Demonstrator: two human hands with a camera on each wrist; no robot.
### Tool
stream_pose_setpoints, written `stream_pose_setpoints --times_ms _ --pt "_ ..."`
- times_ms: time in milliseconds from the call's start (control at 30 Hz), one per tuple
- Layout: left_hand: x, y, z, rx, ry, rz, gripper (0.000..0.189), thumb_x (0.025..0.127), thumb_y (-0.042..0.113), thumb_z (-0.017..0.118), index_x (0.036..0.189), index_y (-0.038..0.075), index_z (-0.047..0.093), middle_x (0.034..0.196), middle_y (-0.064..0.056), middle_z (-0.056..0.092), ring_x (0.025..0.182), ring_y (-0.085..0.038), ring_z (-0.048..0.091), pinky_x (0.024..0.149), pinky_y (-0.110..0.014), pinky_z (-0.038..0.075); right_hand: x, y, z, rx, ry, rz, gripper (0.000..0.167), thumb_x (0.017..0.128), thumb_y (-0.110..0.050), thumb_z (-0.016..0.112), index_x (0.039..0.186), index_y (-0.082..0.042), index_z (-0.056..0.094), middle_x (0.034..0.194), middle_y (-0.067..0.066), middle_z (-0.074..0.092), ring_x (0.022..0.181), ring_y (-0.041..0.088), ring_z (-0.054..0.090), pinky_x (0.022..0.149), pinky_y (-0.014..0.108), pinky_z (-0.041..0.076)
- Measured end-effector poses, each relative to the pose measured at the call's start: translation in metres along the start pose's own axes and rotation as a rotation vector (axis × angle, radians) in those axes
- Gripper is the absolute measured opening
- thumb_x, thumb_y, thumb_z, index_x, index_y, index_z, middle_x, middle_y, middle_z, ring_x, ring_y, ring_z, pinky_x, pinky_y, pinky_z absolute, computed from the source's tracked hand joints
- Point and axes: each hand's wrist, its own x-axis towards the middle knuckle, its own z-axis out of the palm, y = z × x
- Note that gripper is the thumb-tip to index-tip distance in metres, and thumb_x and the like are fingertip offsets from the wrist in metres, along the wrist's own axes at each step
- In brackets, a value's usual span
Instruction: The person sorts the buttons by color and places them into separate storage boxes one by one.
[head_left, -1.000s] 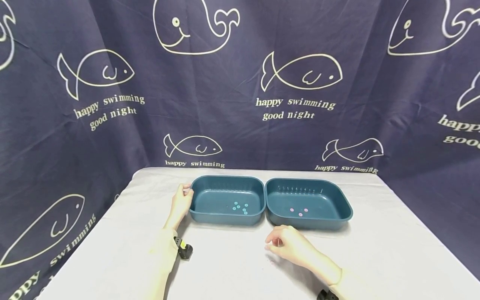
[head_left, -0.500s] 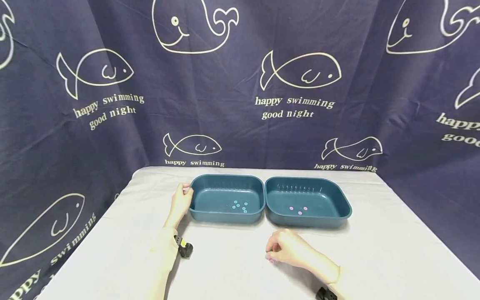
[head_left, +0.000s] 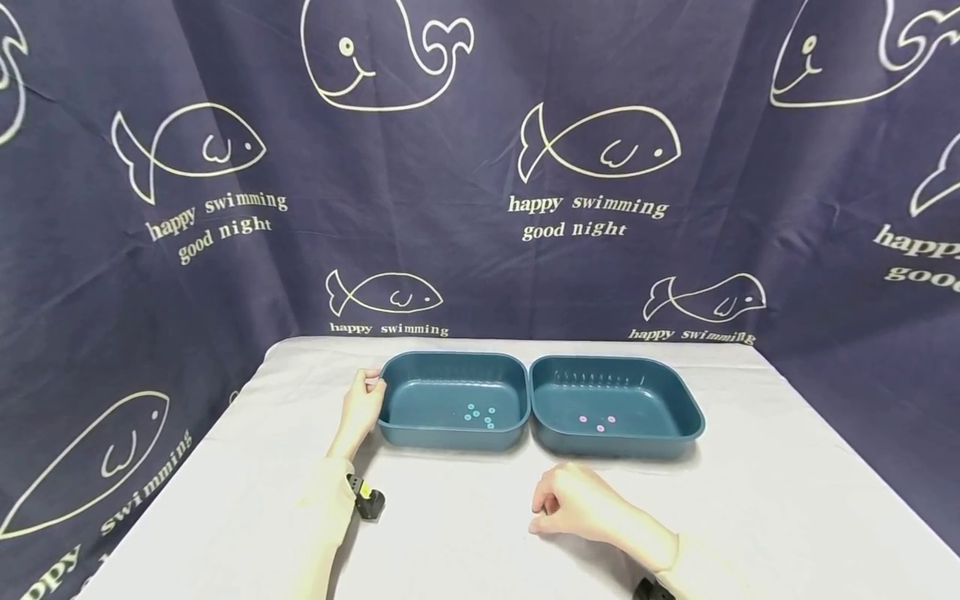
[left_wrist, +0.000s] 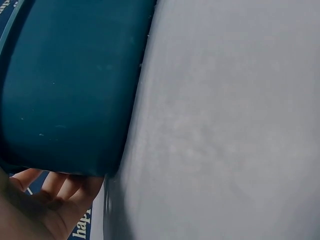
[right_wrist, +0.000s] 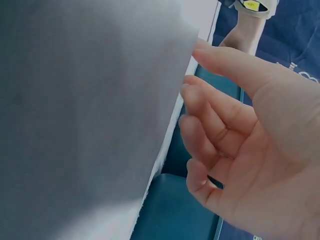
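My left hand grips the left end of a dark teal plastic bin, with its fingers bent against the end wall in the left wrist view. Several light blue buttons lie on that bin's floor, towards its right. A matching bin sits at its right side and holds three pink buttons. My right hand hovers low over the table in front of the right bin. In the right wrist view its thumb and index finger stand apart, the other fingers loosely curled, with nothing visible between them.
A white cloth covers the table. Behind and beside it hangs a dark blue curtain with white fish and lettering. Black wrist devices sit at both sleeves.
My right hand has come down slightly towards the table. Half a second ago something small and pink showed at its fingertips; it is out of sight now. The left hand and bins stay put.
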Motion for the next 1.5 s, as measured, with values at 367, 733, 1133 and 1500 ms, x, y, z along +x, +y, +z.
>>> stream_pose_setpoints --times_ms 367,733,1133,1500 --pt "-0.0003 0.0013 -0.0015 0.016 0.016 0.005 0.030 0.095 0.018 0.045 0.122 0.005 0.051 0.100 -0.023 0.061 0.091 -0.034 0.058 0.081 -0.043 0.044 0.0025 -0.0038 -0.0001 -0.028 -0.030 -0.086 0.005 0.072 -0.020 0.076 0.071 -0.020 0.072 0.063 -0.017 0.051 0.063 -0.005 0.042 0.060 0.014 0.038" --pt "0.0000 0.0021 -0.0004 0.001 0.005 0.005 0.030 0.095 0.018 0.045 0.123 0.006 0.050 0.104 -0.024 0.062 0.093 -0.034 0.059 0.084 -0.044 0.045 0.0020 -0.0038 -0.0016 -0.014 -0.025 -0.054 0.011 0.070 -0.024 0.078 0.077 -0.017 0.075 0.067 -0.016 0.060 0.066 -0.005 0.047 0.062 0.017 0.042" --pt "0.0004 0.0017 -0.0008 0.000 0.011 0.007 0.030 0.095 0.018 0.046 0.122 0.006 0.051 0.105 -0.024 0.062 0.095 -0.034 0.059 0.085 -0.044 0.045 0.0024 -0.0045 -0.0013 -0.001 -0.023 -0.063 0.006 0.071 -0.019 0.078 0.076 -0.017 0.075 0.069 -0.015 0.062 0.069 -0.005 0.049 0.063 0.015 0.042" --pt "0.0006 0.0013 -0.0004 0.009 0.007 -0.004 0.030 0.095 0.019 0.045 0.122 0.006 0.051 0.103 -0.023 0.061 0.093 -0.033 0.058 0.083 -0.043 0.044 0.0036 -0.0031 0.0002 -0.026 0.036 -0.123 0.005 0.074 -0.023 0.076 0.075 -0.018 0.074 0.064 -0.019 0.056 0.067 -0.004 0.048 0.065 0.016 0.042"
